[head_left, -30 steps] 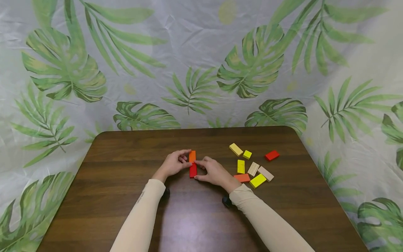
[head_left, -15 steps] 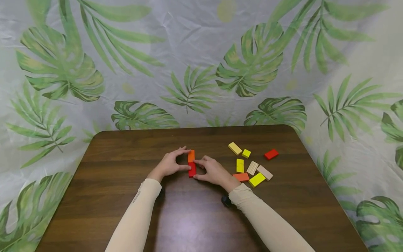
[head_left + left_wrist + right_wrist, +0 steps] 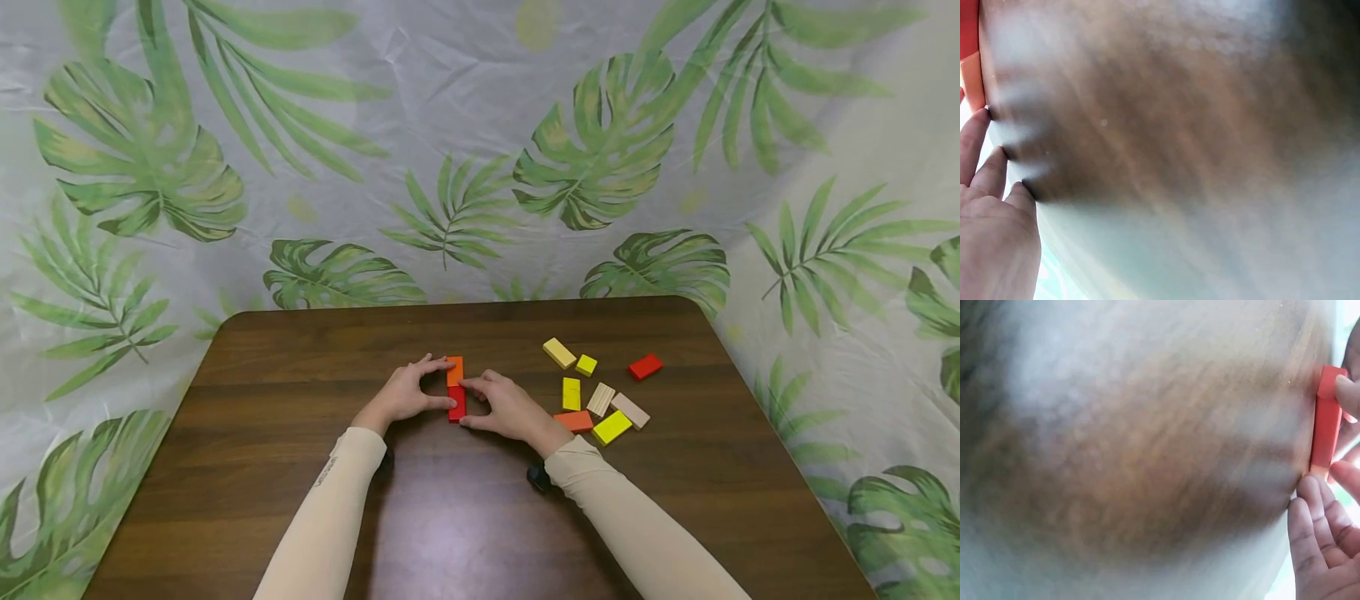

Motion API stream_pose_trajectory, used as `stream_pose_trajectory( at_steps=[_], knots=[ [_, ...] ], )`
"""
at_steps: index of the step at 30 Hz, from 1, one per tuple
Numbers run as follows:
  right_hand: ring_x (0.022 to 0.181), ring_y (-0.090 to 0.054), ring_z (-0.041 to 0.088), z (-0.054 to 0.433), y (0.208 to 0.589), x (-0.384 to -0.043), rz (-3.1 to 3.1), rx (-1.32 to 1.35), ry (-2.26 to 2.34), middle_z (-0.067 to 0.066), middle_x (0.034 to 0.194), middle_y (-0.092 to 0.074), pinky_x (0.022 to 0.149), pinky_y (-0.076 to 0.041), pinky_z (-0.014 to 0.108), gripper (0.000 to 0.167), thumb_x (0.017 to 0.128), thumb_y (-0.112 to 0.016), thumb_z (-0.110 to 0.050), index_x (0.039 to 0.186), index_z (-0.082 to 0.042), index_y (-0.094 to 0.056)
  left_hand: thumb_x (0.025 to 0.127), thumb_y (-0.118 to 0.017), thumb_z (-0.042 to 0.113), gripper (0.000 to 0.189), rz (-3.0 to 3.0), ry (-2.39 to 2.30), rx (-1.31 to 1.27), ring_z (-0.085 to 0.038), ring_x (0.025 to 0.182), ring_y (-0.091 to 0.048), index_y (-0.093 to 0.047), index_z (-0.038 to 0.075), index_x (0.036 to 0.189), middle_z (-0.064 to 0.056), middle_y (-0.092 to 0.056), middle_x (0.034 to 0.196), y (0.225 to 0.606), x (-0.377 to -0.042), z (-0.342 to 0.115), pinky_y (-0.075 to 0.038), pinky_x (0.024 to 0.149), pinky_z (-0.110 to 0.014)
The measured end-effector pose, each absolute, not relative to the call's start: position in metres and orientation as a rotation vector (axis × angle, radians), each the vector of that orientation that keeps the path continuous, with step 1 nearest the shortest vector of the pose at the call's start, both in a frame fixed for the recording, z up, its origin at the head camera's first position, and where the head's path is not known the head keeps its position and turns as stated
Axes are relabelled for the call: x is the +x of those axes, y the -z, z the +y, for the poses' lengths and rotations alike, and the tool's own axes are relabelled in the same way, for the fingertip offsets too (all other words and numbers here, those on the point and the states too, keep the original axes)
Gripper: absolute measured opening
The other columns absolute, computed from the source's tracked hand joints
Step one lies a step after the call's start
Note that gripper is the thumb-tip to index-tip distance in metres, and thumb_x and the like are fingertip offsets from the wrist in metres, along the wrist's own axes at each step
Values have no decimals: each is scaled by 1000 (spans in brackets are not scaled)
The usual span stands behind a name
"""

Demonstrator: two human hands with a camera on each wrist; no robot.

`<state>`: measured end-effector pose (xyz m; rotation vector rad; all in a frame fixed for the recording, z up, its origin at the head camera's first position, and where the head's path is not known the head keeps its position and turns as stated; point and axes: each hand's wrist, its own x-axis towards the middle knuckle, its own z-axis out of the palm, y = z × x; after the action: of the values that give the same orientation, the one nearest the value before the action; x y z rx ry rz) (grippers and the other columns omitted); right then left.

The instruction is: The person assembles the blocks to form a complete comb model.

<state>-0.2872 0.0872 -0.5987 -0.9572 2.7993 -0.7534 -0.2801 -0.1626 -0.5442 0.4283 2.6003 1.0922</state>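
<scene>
In the head view, a red block (image 3: 457, 404) and an orange block (image 3: 454, 370) lie end to end in one straight row on the table. My left hand (image 3: 402, 393) is left of the row, its straight thumb on the red block and its index fingertip at the orange one's far end. Its other fingertips rest near the tabletop in the left wrist view. From the right, my right hand (image 3: 510, 407) holds the red block (image 3: 1327, 428) between a thumb at its near end and an index finger by the seam.
Right of my hands lie several loose blocks: a pale yellow block (image 3: 559, 352), a small yellow cube (image 3: 587, 365), yellow blocks (image 3: 612, 428), wood-toned blocks (image 3: 631, 411), an orange-red block (image 3: 573, 422) and a red block (image 3: 645, 367). A leaf-print curtain (image 3: 480, 125) hangs behind the table.
My left thumb has slid from the seam down onto the red block, and the left hand has shifted slightly left. The right hand keeps its place at the red block.
</scene>
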Motion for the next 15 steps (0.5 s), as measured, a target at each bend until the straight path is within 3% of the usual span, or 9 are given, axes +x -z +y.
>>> stream_pose_trajectory(
  at_steps=[4, 9, 15],
  knots=[
    [96, -61, 15, 90, 573, -284, 2735, -922, 776, 3, 113, -64, 87, -59, 35, 75, 92, -79, -62, 150, -17, -64, 91, -88, 38, 73, 2606, -1082, 431, -57, 160, -25, -58, 23, 157, -22, -31, 175, 544, -280, -163, -26, 127, -74],
    [105, -66, 23, 103, 533, -284, 2711, -868, 750, 10, 117, -67, 97, -60, 43, 62, 95, -83, -41, 146, -10, -66, 92, -87, 39, 73, 2603, -1071, 426, -56, 161, -24, -58, 24, 157, -21, -31, 175, 543, -279, -162, -25, 128, -73],
    [109, -68, 26, 136, 532, -304, 2755, -921, 748, 13, 122, -67, 99, -60, 44, 60, 98, -81, -36, 148, -9, -64, 92, -87, 38, 73, 2597, -1071, 427, -53, 162, -24, -57, 23, 157, -21, -31, 175, 542, -279, -162, -23, 130, -69]
  ],
)
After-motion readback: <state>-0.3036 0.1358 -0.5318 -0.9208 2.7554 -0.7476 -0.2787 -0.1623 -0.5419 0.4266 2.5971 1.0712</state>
